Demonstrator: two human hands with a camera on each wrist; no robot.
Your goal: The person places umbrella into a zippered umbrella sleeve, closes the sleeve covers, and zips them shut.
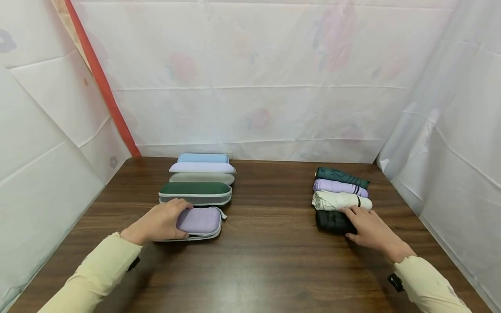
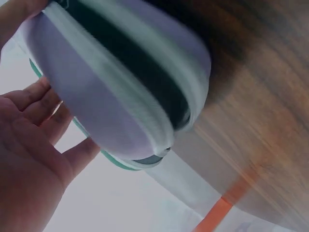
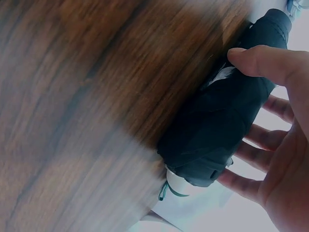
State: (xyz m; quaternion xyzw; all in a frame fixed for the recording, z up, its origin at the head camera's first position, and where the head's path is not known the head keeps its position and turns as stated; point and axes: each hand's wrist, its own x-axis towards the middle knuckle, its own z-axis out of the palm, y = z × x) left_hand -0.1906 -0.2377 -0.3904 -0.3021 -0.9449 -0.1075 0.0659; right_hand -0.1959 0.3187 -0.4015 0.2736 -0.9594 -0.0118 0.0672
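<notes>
On the left of the table, my left hand (image 1: 168, 219) holds a lilac zippered glasses case (image 1: 200, 221) by its left end, thumb on the near side and fingers over the far side. In the left wrist view the case (image 2: 96, 92) shows a dark gap between its two zipper edges. At the right, my right hand (image 1: 369, 228) grips a black folded umbrella (image 1: 332, 221). The right wrist view has the thumb across one side of the umbrella (image 3: 217, 116) and the fingers along the other. A white folded umbrella (image 1: 338, 201) lies right behind it.
Behind the lilac case lie a green case (image 1: 195, 188), a grey case (image 1: 201, 178), a pale lavender case (image 1: 201, 168) and a blue case (image 1: 203, 158). Past the white umbrella are a purple umbrella (image 1: 338, 187) and a dark green umbrella (image 1: 340, 175). White sheets (image 1: 250, 87) enclose the wooden table (image 1: 250, 269).
</notes>
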